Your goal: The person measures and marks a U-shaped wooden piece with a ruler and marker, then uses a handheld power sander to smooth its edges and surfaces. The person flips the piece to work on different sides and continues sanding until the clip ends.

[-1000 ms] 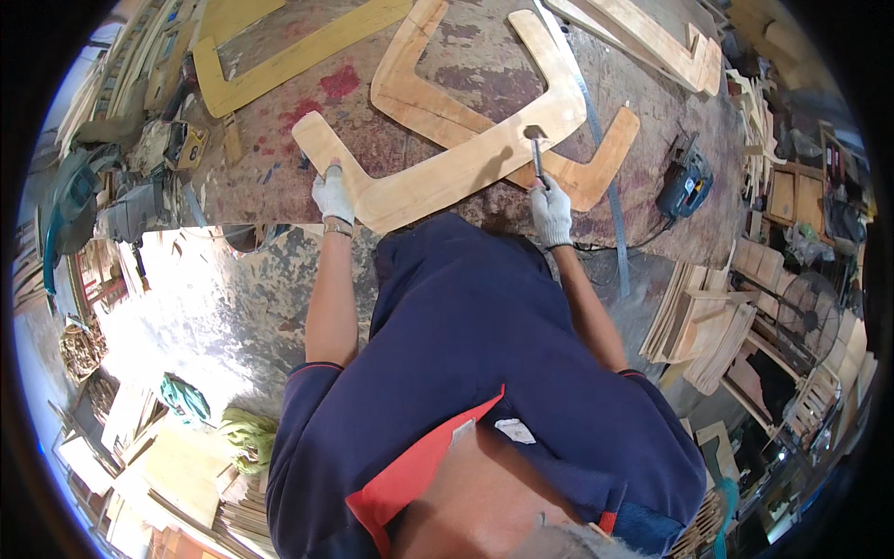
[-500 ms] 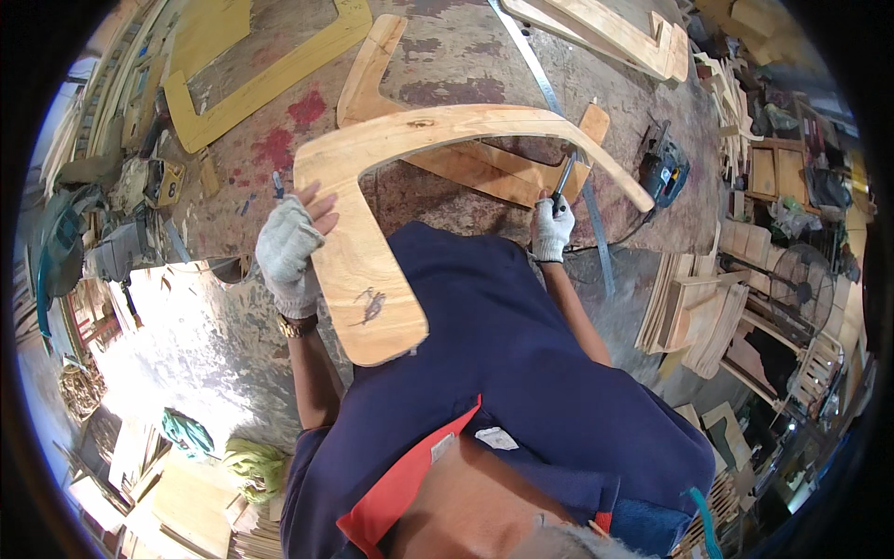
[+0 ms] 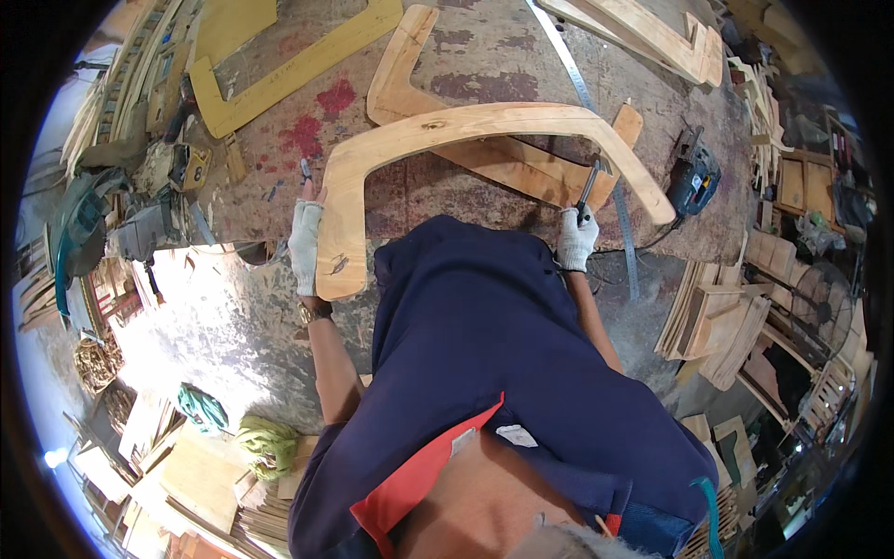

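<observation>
My left hand (image 3: 304,244), in a pale knit glove with bare fingertips, grips a pale wooden U-shaped piece (image 3: 475,121) by the lower end of its left leg. The piece is raised and spans across above another wooden angled piece (image 3: 400,70) lying on the workbench (image 3: 484,37). My gloved right hand (image 3: 575,238) is closed on a slim metal tool with a dark handle (image 3: 586,191), under the arch of the raised piece. A small pen-like object (image 3: 305,170) is just beyond my left fingers.
The bench holds a yellow template (image 3: 289,70), wooden frames (image 3: 643,47), a long metal ruler (image 3: 573,79) and a jigsaw (image 3: 691,177) with its cord at right. Green power tools (image 3: 79,210) are at left. Stacked boards (image 3: 708,317) and a fan (image 3: 805,307) stand right of the bench.
The light piece was tilted up off the other piece and flipped, showing its knotted face, with my left hand rising alongside. Since half a second ago, its left leg has moved away from my body.
</observation>
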